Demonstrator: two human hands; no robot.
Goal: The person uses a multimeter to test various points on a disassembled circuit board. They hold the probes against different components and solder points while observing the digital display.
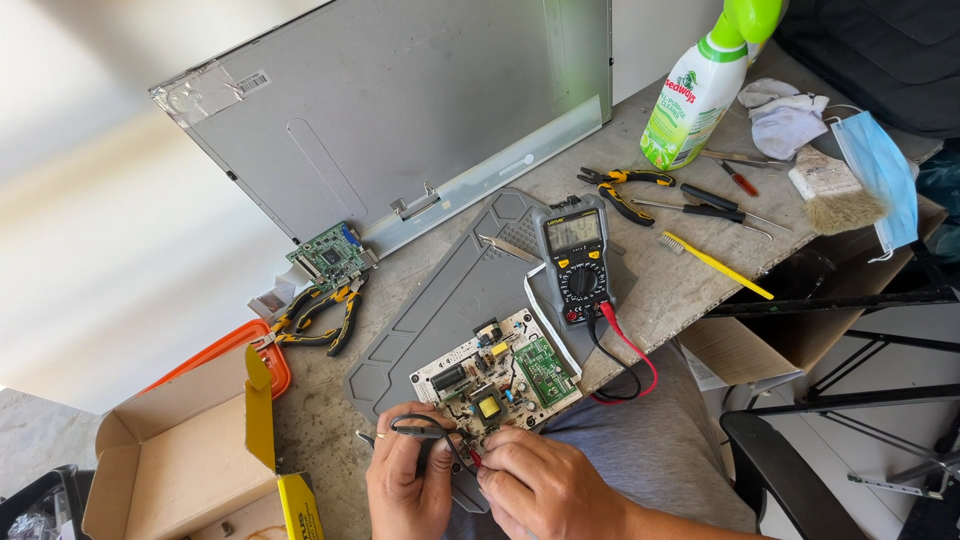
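Your hands and lap at six o'clock

Your left hand [408,488] wears a thin ring; your right hand [545,487] and forearm are bare, and grey-blue trousers cover your lap.

so on the bench I count two bare hands [410,490] [545,490], two green circuit boards [497,378] [330,253], two yellow-handled pliers [625,188] [318,318], one grey digital multimeter [575,262], one green-and-white spray bottle [700,90], one open cardboard box [175,455] near left and one blue face mask [880,175] far right.
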